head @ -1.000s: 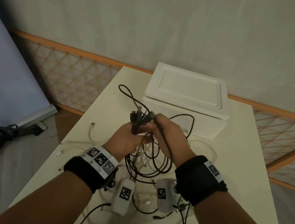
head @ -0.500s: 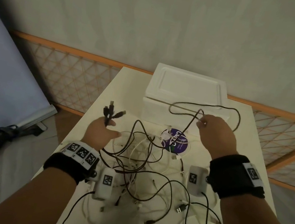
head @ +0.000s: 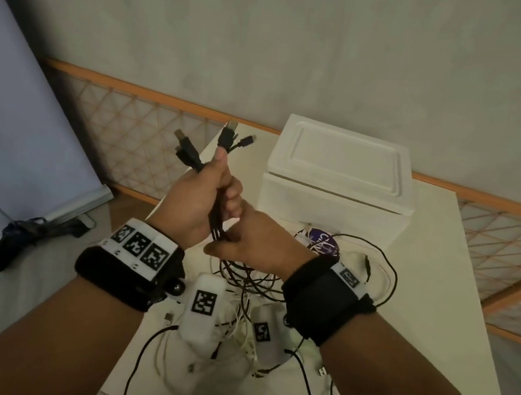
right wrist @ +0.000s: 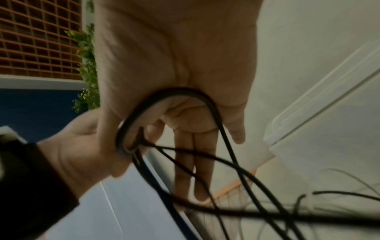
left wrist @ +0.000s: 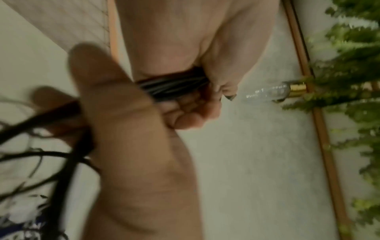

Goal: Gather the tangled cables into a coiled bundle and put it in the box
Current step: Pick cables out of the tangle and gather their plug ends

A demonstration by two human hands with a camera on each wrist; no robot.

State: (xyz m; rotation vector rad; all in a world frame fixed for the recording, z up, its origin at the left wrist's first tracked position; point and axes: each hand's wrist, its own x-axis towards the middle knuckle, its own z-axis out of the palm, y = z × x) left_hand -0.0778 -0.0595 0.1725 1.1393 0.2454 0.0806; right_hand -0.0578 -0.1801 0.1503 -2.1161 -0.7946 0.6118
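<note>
My left hand (head: 200,197) is raised over the table's left side and grips a bunch of black cables (head: 215,217), their plugs (head: 227,139) sticking up above the fist. Right under it, my right hand (head: 254,245) holds a loop of the same black cables (right wrist: 174,93), which curves round its palm. The strands lie tight in the left fist (left wrist: 170,86). More black loops (head: 248,275) hang from the hands to the table. The white foam box (head: 334,207) stands behind, with its lid (head: 345,163) on.
Loose white and black cables (head: 377,277) lie on the white table (head: 423,313), along with a purple disc (head: 325,243) in front of the box. The table's left edge is under my left wrist. A lattice railing (head: 125,125) and a blue board (head: 2,134) stand beyond.
My right hand, which was stretched out near the box pulling a cable, has come back to the left hand with a loop. The left hand has risen with the plugs.
</note>
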